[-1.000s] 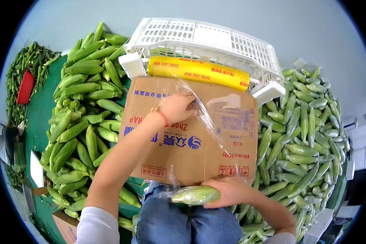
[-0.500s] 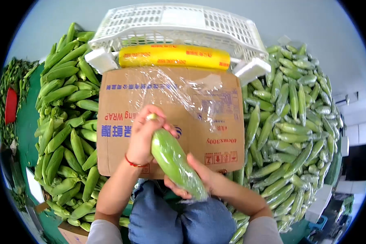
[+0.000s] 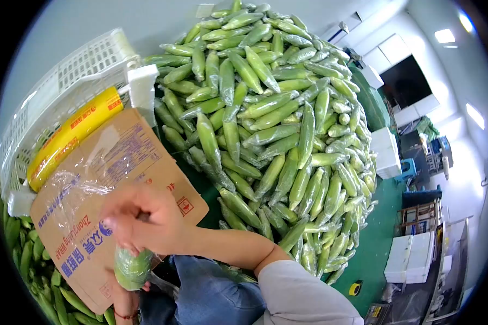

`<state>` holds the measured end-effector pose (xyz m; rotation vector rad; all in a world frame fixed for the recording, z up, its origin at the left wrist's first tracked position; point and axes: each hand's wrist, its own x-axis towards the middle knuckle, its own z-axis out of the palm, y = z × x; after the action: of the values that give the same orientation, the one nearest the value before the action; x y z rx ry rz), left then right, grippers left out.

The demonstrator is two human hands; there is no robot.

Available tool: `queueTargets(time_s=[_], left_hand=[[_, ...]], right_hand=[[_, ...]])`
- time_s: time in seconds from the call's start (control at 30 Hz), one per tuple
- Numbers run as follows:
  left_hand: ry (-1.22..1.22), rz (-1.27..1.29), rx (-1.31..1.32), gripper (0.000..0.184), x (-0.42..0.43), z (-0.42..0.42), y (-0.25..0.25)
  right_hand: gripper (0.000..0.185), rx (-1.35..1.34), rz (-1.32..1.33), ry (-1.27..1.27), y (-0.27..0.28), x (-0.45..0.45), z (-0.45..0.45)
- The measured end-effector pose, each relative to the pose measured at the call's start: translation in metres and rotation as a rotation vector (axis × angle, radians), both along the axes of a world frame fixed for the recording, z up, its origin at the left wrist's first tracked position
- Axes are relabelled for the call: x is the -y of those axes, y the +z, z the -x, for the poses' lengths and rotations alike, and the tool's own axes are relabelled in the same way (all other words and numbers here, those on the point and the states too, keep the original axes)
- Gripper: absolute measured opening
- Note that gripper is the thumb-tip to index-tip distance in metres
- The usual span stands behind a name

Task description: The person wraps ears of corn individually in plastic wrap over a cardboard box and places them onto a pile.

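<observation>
A green ear of corn in its husk (image 3: 132,269), wrapped in clear film, is held low in front of my lap. My right hand (image 3: 141,216) is curled over its upper end and hides that part; motion blurs the fingers somewhat. Beneath and behind the ear is my left hand (image 3: 120,292), with a red cord (image 3: 126,316) at the wrist; its fingertips show past the ear's lower right side. Just beyond the hands lies a brown cardboard box (image 3: 141,184) with loose clear film (image 3: 76,189) on top.
A yellow film roll (image 3: 76,135) lies at the box's far edge, before a white plastic crate (image 3: 65,76). Film-wrapped corn (image 3: 276,130) is heaped on the right, unwrapped corn (image 3: 38,265) at lower left. White foam boxes (image 3: 409,257) stand farther right.
The view has swung right, toward the wrapped heap. My right hand has moved from the ear's lower end to its upper end; my left hand is now lower and mostly hidden.
</observation>
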<state>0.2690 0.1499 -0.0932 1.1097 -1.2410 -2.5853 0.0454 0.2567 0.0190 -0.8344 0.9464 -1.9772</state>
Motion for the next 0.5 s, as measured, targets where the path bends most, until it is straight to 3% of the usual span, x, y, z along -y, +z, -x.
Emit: queueTargets(time_s=[0.07, 0.1, 0.13, 0.17, 0.23, 0.3, 0.37, 0.43, 0.5], left_hand=[[0.011, 0.45, -0.074, 0.076, -0.002, 0.015, 0.023], [-0.179, 0.913, -0.145, 0.08, 0.004, 0.023, 0.041], [-0.285, 1.137, -0.207, 0.083, 0.006, 0.037, 0.051], [-0.359, 1.365, -0.278, 0.085, 0.008, 0.053, 0.062], [-0.338, 1.32, -0.424, 0.086, -0.003, 0.097, 0.078], [-0.734, 1.29, -0.271, 0.082, -0.012, 0.122, 0.1], [-0.974, 1.552, -0.144, 0.073, -0.037, 0.143, 0.112], [-0.944, 1.68, -0.283, 0.073, -0.039, 0.14, 0.107], [-0.821, 1.512, -0.234, 0.068, -0.024, 0.112, 0.084]], right_hand=[[0.043, 0.135, 0.09, -0.107, -0.002, -0.005, 0.008], [0.047, 0.213, 0.149, -0.222, 0.001, -0.005, 0.009], [0.052, 0.293, 0.213, -0.334, 0.003, -0.003, 0.01], [0.056, 0.212, 0.117, -0.482, -0.016, 0.004, -0.004], [0.061, 0.141, -0.034, -0.673, -0.069, 0.005, -0.039], [0.06, 0.271, -0.085, -0.619, -0.085, -0.024, -0.044], [0.048, 0.405, -0.306, -0.6, -0.122, -0.078, -0.025], [0.039, 0.799, 0.031, -0.602, -0.121, -0.145, 0.011], [0.04, 0.771, -0.079, -0.989, -0.108, -0.227, 0.051]])
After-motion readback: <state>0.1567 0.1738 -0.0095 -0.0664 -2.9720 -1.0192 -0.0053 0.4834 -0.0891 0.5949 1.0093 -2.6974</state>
